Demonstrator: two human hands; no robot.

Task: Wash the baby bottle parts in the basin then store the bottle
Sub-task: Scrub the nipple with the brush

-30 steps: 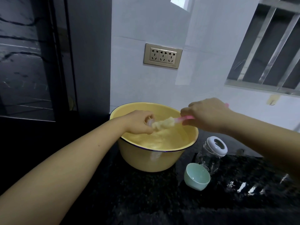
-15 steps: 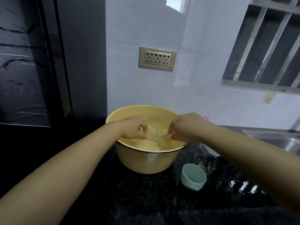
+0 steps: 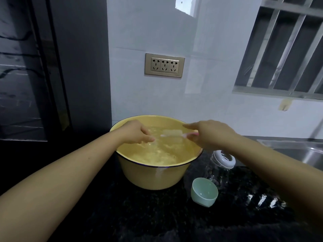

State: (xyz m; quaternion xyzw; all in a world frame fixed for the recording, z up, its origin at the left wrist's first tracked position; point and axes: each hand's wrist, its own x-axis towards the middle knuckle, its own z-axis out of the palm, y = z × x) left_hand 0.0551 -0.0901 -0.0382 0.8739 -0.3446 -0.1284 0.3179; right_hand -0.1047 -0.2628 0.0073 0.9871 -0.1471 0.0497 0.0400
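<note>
1 wide-angle view, worn on the person's head, faces forward and down. It sits close above the work: the left hand (image 3: 134, 133) and right hand (image 3: 211, 135) lie mid-frame over the basin (image 3: 153, 177). The surface (image 3: 139, 215) fills the bottom and the wall (image 3: 139, 95) the top, with straight lines bending toward the edges.

The round yellow basin (image 3: 153, 177) looks like smooth, glossy enamel; the black speckled stone counter (image 3: 139, 215) under it is polished. Right of the basin, the clear bottle (image 3: 215, 169) has a white plastic collar and the small mint-green cup (image 3: 204, 192) is glossy. The pink-handled plastic brush (image 3: 172, 132) has a pale spongy head.
</note>
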